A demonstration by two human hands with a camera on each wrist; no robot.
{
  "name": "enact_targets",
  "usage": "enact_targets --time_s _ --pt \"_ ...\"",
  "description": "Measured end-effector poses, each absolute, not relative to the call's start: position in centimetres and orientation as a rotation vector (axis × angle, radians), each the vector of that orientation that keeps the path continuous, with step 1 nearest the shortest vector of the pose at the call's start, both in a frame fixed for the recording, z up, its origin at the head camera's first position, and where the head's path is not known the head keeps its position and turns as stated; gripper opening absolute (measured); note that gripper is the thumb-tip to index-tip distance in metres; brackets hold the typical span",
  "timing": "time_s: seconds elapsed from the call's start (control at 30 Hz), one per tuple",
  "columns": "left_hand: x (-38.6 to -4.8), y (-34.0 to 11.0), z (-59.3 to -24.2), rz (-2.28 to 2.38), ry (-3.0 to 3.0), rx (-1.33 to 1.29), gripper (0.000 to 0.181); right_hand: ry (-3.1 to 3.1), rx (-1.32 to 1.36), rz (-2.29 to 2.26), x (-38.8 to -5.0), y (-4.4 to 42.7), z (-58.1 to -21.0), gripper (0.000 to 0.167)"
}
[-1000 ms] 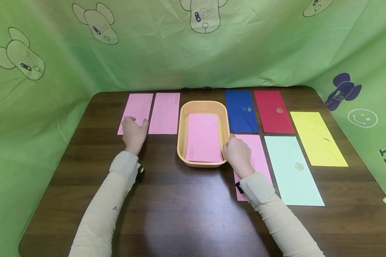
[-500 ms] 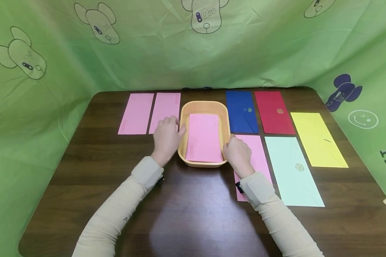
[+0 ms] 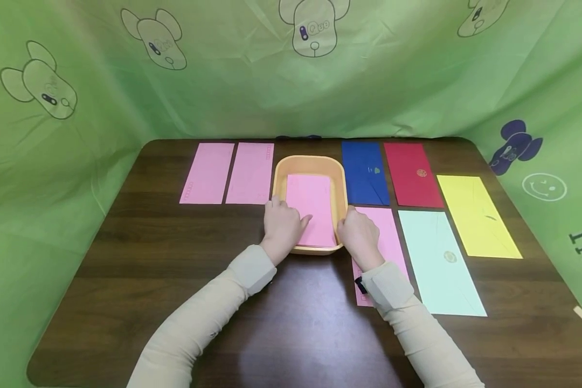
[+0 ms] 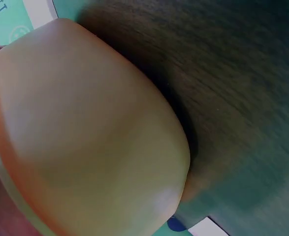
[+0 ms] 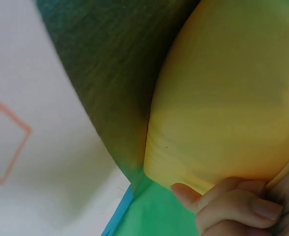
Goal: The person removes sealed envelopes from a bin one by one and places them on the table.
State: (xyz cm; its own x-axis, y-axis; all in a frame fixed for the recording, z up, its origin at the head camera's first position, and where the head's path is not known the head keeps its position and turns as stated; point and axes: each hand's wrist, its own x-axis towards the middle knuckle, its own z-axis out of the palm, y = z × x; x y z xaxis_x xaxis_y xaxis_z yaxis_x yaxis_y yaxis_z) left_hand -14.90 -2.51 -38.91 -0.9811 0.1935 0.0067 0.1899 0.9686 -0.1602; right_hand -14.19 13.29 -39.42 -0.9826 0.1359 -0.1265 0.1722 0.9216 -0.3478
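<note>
A yellow-orange plastic tub (image 3: 311, 161) stands mid-table, with pink envelopes (image 3: 311, 202) lying inside it. My right hand (image 3: 360, 236) grips its right rim; the right wrist view shows curled fingers (image 5: 238, 209) against the tub's outer wall (image 5: 223, 98). Over the left rim lies my left hand (image 3: 282, 225), its thumb stretched above the pink envelopes and its fingertips at the rim. The left wrist view is mostly filled by the tub's outer wall (image 4: 90, 123), and the left fingers are largely hidden there.
Two pink envelopes (image 3: 207, 173) lie left of the tub. To its right are a blue envelope (image 3: 365, 173), a red one (image 3: 412, 175), a yellow one (image 3: 480, 215) and a mint-green one (image 3: 441, 261). Another pink envelope (image 3: 390, 237) lies partly under my right forearm. Green cloth (image 3: 223, 81) surrounds the table.
My left hand has moved right, from above the far-left pink envelope to the tub's left rim. The right hand has stayed on the right rim.
</note>
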Motion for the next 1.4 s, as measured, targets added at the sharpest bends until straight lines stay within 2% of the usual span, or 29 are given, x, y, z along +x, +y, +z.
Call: enact_targets --time_s 0.2,0.43,0.8,1.03,1.4 --pt "-15.0 -2.0 -39.2 0.389 -3.178 -0.272 0.067 2.968 0.242 -0.558 -14.2 13.4 -39.6 0.035" --pt "-15.0 -1.8 -39.2 0.396 -3.154 -0.268 0.067 2.976 0.245 -0.566 -14.2 13.5 -39.7 0.033" --pt "-15.1 -1.8 -39.8 0.324 -3.097 -0.276 0.040 2.990 0.252 -0.595 -14.2 13.6 -39.8 0.032" --pt "-15.4 -2.4 -39.4 -0.003 -3.077 -0.209 0.033 3.003 0.246 -0.606 -14.2 13.6 -39.8 0.029" --pt "-16.5 -4.2 -37.7 -0.956 -3.052 0.028 0.029 2.994 0.267 -0.599 -14.2 13.5 -39.7 0.034"
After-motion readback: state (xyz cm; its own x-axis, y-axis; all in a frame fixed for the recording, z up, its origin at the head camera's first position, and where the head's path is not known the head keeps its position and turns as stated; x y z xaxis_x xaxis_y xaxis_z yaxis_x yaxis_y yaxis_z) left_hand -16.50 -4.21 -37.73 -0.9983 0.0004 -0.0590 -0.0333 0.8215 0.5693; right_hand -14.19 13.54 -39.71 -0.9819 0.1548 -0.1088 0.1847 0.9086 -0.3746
